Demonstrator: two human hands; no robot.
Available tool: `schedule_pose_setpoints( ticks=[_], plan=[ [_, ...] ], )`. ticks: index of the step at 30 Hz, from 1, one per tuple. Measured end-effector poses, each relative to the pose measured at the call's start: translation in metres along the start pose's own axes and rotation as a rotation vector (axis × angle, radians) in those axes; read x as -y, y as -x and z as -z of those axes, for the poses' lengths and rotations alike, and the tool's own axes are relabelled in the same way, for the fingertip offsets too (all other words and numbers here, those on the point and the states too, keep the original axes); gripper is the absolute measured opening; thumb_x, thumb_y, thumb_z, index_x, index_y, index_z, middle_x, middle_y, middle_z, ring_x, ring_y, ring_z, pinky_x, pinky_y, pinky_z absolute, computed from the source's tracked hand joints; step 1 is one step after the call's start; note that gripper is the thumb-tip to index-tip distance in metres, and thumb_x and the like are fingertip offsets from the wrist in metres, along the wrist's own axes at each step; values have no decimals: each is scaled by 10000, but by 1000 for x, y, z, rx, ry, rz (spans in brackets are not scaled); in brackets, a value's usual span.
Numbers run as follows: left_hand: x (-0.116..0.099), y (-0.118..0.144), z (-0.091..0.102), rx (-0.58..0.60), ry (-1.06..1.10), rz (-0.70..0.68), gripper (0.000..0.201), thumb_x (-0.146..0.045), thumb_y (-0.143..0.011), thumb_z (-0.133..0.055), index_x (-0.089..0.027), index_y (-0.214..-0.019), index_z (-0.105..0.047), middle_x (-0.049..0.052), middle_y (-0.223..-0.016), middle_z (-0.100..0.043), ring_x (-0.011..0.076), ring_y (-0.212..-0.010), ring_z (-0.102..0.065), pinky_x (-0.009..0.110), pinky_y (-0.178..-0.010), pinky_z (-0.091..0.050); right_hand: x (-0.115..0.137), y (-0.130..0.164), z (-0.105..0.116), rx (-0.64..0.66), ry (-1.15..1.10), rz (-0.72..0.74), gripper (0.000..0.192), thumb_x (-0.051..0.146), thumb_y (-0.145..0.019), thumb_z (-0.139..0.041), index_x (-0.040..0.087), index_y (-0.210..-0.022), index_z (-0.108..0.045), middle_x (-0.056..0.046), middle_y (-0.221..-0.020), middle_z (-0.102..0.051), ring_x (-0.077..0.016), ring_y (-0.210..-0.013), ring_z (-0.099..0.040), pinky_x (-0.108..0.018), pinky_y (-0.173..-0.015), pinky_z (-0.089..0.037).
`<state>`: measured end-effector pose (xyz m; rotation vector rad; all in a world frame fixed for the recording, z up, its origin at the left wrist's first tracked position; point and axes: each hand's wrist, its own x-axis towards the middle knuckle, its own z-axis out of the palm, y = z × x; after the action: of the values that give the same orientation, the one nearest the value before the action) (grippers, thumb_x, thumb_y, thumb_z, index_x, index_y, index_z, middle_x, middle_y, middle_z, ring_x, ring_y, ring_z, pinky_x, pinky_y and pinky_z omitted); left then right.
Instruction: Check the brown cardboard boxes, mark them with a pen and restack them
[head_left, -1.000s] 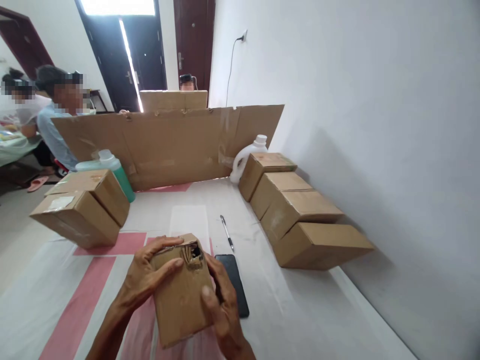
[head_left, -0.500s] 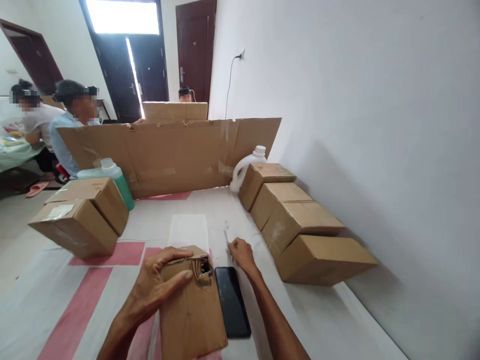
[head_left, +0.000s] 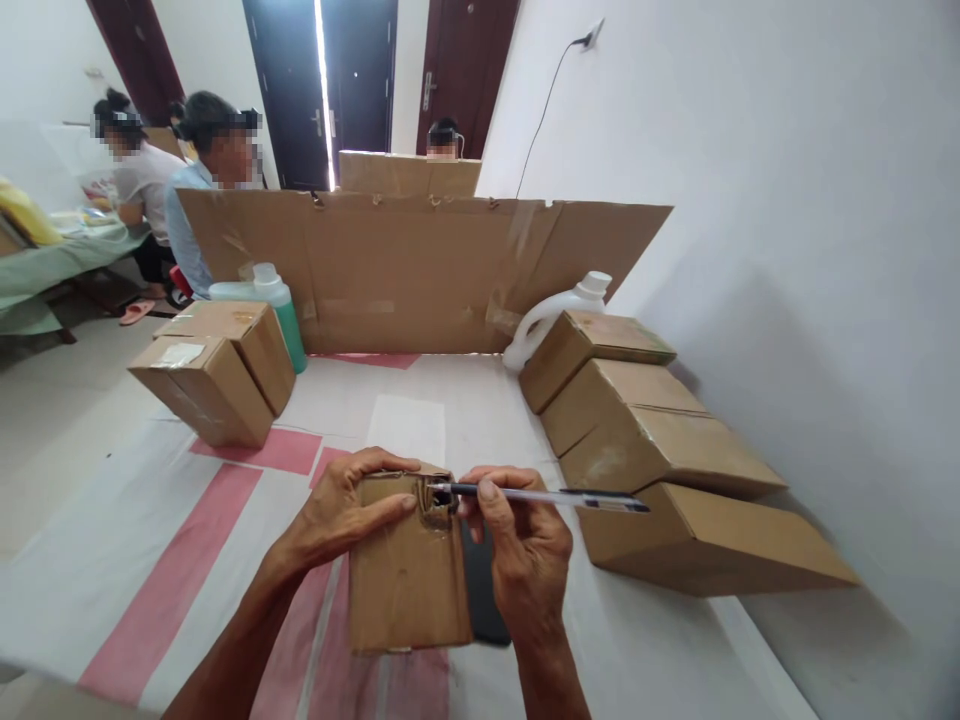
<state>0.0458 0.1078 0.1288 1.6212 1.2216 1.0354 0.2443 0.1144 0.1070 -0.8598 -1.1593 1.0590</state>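
Near the front edge of the surface, at about six o'clock from where I stand, a person holds a small box flat on the cloth. The left hand is clamped on the box's top left corner, thumb on top. The right hand is closed around a pen, and the pen's tip sits at a torn hole in the box's top edge, at twelve o'clock on the box.

That pen tip is very close to the left thumb. If the pen slips off the ragged cardboard, I think it could poke the thumb or skid across the lid. The pen is thin too, so a hard push might bend it or snap it.

A dark phone lies just beside the box at three o'clock, half under the right hand. A slip that way could scratch it or knock it along the cloth.

Whatever is inside the box is hidden from me. A deep poke could hurt it, I guess.

The box is pinned only at one corner. If the pushing gets strong, I think it may spin or slide on the smooth cloth.

Off at two o'clock a row of boxes leans along the wall. At ten o'clock sit two more boxes with a green bottle behind them. A white jug stands at one o'clock by a tall cardboard wall. Other people sit beyond that, well apart from all this.
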Motion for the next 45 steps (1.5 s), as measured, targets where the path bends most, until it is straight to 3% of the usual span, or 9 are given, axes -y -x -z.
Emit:
schedule_pose_setpoints(
  ticks=[16, 23, 25, 28, 32, 34, 37, 40, 45],
  plan=[
    [2, 0, -1, 10, 9, 0, 275, -316, -903, -725, -280, -1173, -757, 24, -1231, -753, 229, -1148, -694, 298, -970, -527, 3, 2, 8, 129, 194, 57, 177, 335, -996, -613, 222, -859, -615, 4, -848, -640, -104, -642, -582, -199, -528, -440],
    [5, 0, 0, 8, 31, 36, 268, -365, -896, -731, -287, -1151, -760, 23, -1215, -763, 231, -1114, -712, 285, -928, -545, 3, -13, 42, 7, 219, -7, 265, 461, -971, -628, 217, -872, -593, 7, -818, -658, -88, -522, -528, -208, -464, -409],
    [4, 1, 0, 13, 56, 59, 281, -396, -896, -730, -286, -1153, -755, 29, -1226, -759, 234, -1098, -718, 284, -903, -558, -11, -31, 56, 11, 341, -80, 299, 509, -981, -578, 219, -907, -576, 25, -718, -633, -102, -469, -485, -226, -433, -369],
    [3, 5, 2, 0, 87, 105, 338, -454, -885, -735, -276, -1172, -740, 47, -1238, -752, 245, -1064, -727, 293, -869, -576, -52, -63, 71, 122, 842, -190, 275, 445, -1003, -524, 231, -830, -525, 46, -607, -575, -139, -524, -540, -249, -528, -419],
    [3, 9, 2, -15, 57, 101, 360, -479, -882, -726, -264, -1170, -734, 61, -1200, -756, 257, -1035, -732, 321, -881, -583, -112, -92, 72, 183, 1139, -297, 153, 205, -917, -649, 202, -780, -581, -18, -750, -680, -180, -733, -651, -292, -714, -467],
    [4, 10, 1, -20, 19, 77, 337, -474, -884, -721, -272, -1153, -739, 54, -1183, -755, 255, -1040, -728, 332, -912, -577, -131, -95, 69, 208, 1242, -369, 87, 211, -933, -662, 172, -859, -636, -37, -870, -708, -190, -816, -670, -326, -773, -498],
    [5, 10, -3, -36, -40, 58, 309, -460, -884, -721, -290, -1141, -745, 42, -1179, -753, 250, -1050, -721, 342, -948, -565, -139, -93, 70, 239, 1351, -454, 132, 270, -991, -621, 150, -1024, -667, -54, -1023, -717, -200, -924, -686, -376, -865, -523],
    [4, 9, -4, -33, -54, 55, 302, -455, -883, -723, -294, -1137, -750, 42, -1191, -751, 252, -1066, -717, 342, -954, -564, -125, -78, 76, 245, 1405, -479, 217, 276, -1021, -551, 123, -1145, -643, -146, -1185, -702, -241, -1058, -690, -343, -888, -489],
    [2, 7, -2, -17, 23, 83, 311, -452, -881, -725, -285, -1143, -744, 44, -1187, -756, 244, -1031, -731, 311, -883, -584, -96, -8, 84, 260, 1447, -562, 508, 557, -1005, -480, 94, -1148, -630, -233, -1154, -700, -355, -1121, -684, -389, -882, -486]
  ],
)
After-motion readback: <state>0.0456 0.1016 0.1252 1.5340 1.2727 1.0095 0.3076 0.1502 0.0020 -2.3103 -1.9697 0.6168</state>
